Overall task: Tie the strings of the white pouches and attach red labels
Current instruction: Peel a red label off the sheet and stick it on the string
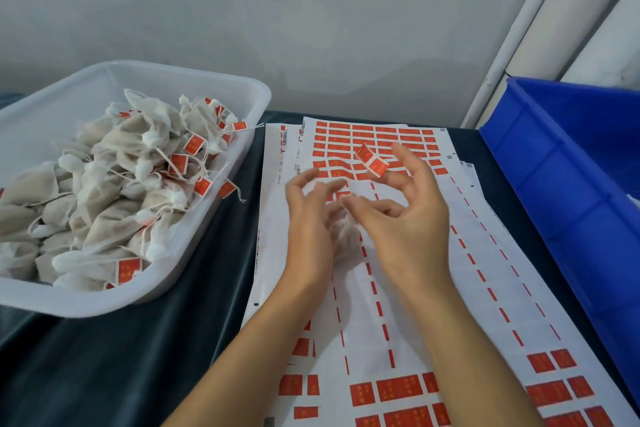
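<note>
Near desk edge: label sheets (433, 288) fanned over dark desk (121, 357), mostly peeled to white backing w/ thin red strips, some whole red labels left at near edge and a full block at far end. Two bare forearms reaching in from bottom, over the sheets.

Mid-desk, above sheets: left hand (308, 229) w/ fingers loosely curled, fingertips meeting right hand's around a small white pouch (341, 236), blurred, tucked between both palms. Pinching its string, prob., but too blurred to tell exactly. Right hand (408, 218) w/ thumb and forefinger pinched at pouch top, other fingers spread upward; red label (373, 161) stuck to tip of one raised finger, clear of the sheet.

Left side of desk: translucent white tub (207, 246), heaped w/ finished pouches (104, 191), tops cinched, strings trailing, red tags on many; a few tags and strings hanging over tub's right rim.

Right edge of desk: blue crate (561, 163), only near wall and rim in view, contents hidden.

Far edge: grey wall (277, 10) behind; white pipes (540, 31) slanting up in far right corner.
</note>
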